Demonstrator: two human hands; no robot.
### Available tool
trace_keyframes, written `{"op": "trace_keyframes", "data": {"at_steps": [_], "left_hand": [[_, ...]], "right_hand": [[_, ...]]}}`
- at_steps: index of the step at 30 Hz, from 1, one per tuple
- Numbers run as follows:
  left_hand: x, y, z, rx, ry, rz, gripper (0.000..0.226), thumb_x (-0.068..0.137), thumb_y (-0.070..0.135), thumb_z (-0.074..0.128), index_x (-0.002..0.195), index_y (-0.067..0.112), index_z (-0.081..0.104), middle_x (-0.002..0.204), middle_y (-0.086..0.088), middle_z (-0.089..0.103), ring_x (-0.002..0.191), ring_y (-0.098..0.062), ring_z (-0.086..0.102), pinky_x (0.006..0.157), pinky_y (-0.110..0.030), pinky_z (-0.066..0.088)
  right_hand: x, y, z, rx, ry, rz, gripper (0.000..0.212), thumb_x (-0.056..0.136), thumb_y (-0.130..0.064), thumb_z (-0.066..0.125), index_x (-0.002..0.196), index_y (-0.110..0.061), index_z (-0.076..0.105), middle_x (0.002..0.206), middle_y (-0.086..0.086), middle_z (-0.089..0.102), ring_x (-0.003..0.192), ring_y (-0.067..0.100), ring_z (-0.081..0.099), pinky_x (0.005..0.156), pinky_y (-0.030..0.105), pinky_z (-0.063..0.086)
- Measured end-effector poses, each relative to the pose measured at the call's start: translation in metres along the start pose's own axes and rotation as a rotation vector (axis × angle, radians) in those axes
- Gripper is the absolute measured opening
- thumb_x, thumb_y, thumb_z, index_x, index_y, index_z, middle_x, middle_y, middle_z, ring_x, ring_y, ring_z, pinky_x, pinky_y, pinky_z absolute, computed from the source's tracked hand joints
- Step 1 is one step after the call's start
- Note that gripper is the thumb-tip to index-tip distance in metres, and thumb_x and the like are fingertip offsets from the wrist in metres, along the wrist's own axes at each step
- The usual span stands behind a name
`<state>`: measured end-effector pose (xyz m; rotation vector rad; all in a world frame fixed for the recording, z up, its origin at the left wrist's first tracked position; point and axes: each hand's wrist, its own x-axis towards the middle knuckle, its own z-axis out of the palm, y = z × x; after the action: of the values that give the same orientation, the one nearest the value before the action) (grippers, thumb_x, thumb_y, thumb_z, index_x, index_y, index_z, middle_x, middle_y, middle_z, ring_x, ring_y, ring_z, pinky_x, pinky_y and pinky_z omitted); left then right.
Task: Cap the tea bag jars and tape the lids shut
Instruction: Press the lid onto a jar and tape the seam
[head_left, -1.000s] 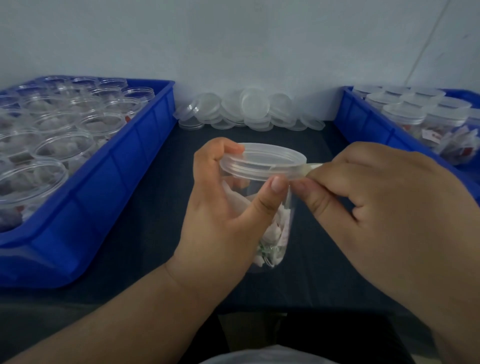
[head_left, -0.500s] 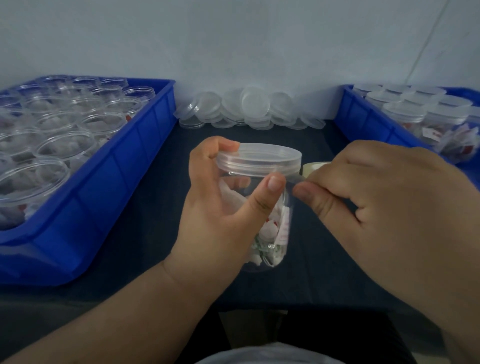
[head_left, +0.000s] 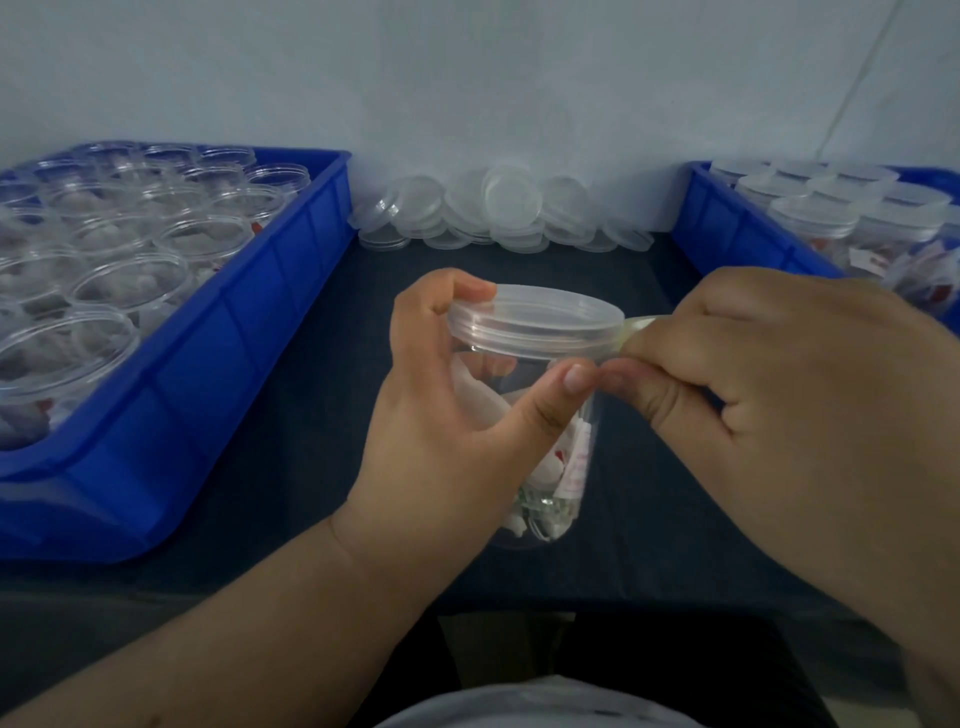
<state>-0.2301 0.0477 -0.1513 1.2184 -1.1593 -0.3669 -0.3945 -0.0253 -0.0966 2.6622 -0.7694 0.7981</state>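
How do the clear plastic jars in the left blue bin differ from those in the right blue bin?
The open jars in the left blue bin have no lids; the capped jars in the right blue bin wear translucent lids. Open jars show several rows; capped jars are partly cut off. Both hold tea bags.

The left bin (head_left: 249, 374) of open jars walls off the left, the right bin (head_left: 727, 228) of capped jars the right. Between them a lane of dark table (head_left: 322, 415) runs far to loose lids (head_left: 498, 208) heaped against the wall. Mid-lane, left hand (head_left: 441, 441), right hand (head_left: 779, 415) and the held jar (head_left: 571, 478) block it; bare table shows left of them and beyond.
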Motion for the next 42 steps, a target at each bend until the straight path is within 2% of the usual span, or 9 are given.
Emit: {"op": "trace_keyframes", "data": {"at_steps": [5, 11, 14, 16, 20, 24, 30, 38, 42], "left_hand": [[0.0, 0.002, 0.0, -0.06, -0.034, 0.036, 0.047, 0.082, 0.044, 0.07, 0.117, 0.035, 0.04, 0.109, 0.023, 0.065, 0.099, -0.003, 0.07, 0.076, -0.013, 0.054], [0.001, -0.001, -0.003, -0.154, -0.076, 0.03, 0.044, 0.083, 0.041, 0.068, 0.117, 0.034, 0.042, 0.11, 0.017, 0.064, 0.105, -0.017, 0.069, 0.079, -0.026, 0.058], [0.002, -0.002, -0.006, -0.146, -0.083, 0.037, 0.041, 0.082, 0.043, 0.068, 0.115, 0.038, 0.044, 0.11, 0.018, 0.064, 0.107, -0.016, 0.068, 0.083, -0.03, 0.057], [0.002, -0.002, -0.007, -0.154, -0.079, 0.013, 0.037, 0.082, 0.046, 0.068, 0.112, 0.043, 0.046, 0.108, 0.019, 0.066, 0.103, -0.013, 0.069, 0.081, -0.028, 0.058], [0.004, -0.007, -0.008, -0.235, -0.063, -0.17, 0.031, 0.075, 0.056, 0.068, 0.102, 0.048, 0.055, 0.097, 0.016, 0.07, 0.098, -0.021, 0.073, 0.083, -0.048, 0.062], [0.005, -0.009, -0.007, -0.309, -0.054, -0.305, 0.034, 0.069, 0.057, 0.071, 0.099, 0.046, 0.058, 0.097, 0.013, 0.073, 0.096, -0.021, 0.074, 0.077, -0.045, 0.063], [0.004, -0.009, -0.003, -0.425, -0.047, -0.361, 0.025, 0.077, 0.046, 0.072, 0.098, 0.038, 0.061, 0.106, -0.001, 0.073, 0.1, -0.033, 0.073, 0.074, -0.044, 0.063], [0.001, -0.012, -0.001, -0.483, -0.056, -0.286, 0.026, 0.075, 0.049, 0.07, 0.096, 0.036, 0.062, 0.101, 0.006, 0.071, 0.097, -0.03, 0.073, 0.079, -0.043, 0.061], [-0.002, -0.009, -0.003, -0.501, -0.097, -0.268, 0.048, 0.078, 0.048, 0.069, 0.118, 0.027, 0.054, 0.085, 0.009, 0.072, 0.078, -0.016, 0.073, 0.072, -0.033, 0.06]], "right_hand": [[0.002, -0.003, -0.004, 0.001, -0.089, 0.057, 0.058, 0.097, -0.06, 0.027, 0.088, -0.027, 0.073, 0.064, -0.006, 0.05, 0.055, 0.017, 0.051, 0.054, 0.032, 0.041], [0.005, -0.01, -0.012, 0.181, -0.176, 0.203, 0.056, 0.084, -0.077, 0.024, 0.087, -0.044, 0.069, 0.061, -0.018, 0.056, 0.057, 0.002, 0.053, 0.054, 0.019, 0.038], [0.011, -0.003, -0.015, 0.303, -0.227, 0.313, 0.054, 0.069, -0.092, 0.028, 0.085, -0.054, 0.062, 0.071, -0.036, 0.06, 0.077, -0.019, 0.052, 0.058, 0.012, 0.028], [0.012, 0.009, -0.017, 0.369, -0.24, 0.35, 0.056, 0.059, -0.093, 0.035, 0.093, -0.057, 0.061, 0.073, -0.035, 0.059, 0.076, -0.017, 0.052, 0.059, 0.014, 0.027], [0.011, 0.02, -0.018, 0.509, -0.266, 0.31, 0.036, 0.077, -0.085, 0.04, 0.105, -0.066, 0.054, 0.079, -0.036, 0.062, 0.079, -0.017, 0.056, 0.061, 0.017, 0.034], [0.001, 0.018, -0.009, 0.524, -0.16, 0.298, 0.04, 0.086, -0.073, 0.032, 0.107, -0.054, 0.059, 0.082, -0.021, 0.066, 0.074, -0.005, 0.06, 0.055, 0.011, 0.042], [-0.006, 0.01, 0.008, 0.471, 0.089, 0.297, 0.016, 0.092, -0.045, 0.055, 0.094, -0.037, 0.068, 0.081, -0.02, 0.061, 0.069, 0.001, 0.058, 0.056, 0.005, 0.039], [-0.006, 0.009, 0.016, 0.472, 0.106, 0.336, 0.027, 0.087, -0.055, 0.054, 0.1, -0.035, 0.066, 0.063, -0.017, 0.055, 0.075, 0.001, 0.057, 0.065, 0.01, 0.043], [-0.005, 0.009, 0.017, 0.448, 0.089, 0.347, 0.041, 0.087, -0.059, 0.047, 0.108, -0.031, 0.067, 0.069, -0.019, 0.055, 0.082, -0.004, 0.055, 0.055, 0.01, 0.036]]}}
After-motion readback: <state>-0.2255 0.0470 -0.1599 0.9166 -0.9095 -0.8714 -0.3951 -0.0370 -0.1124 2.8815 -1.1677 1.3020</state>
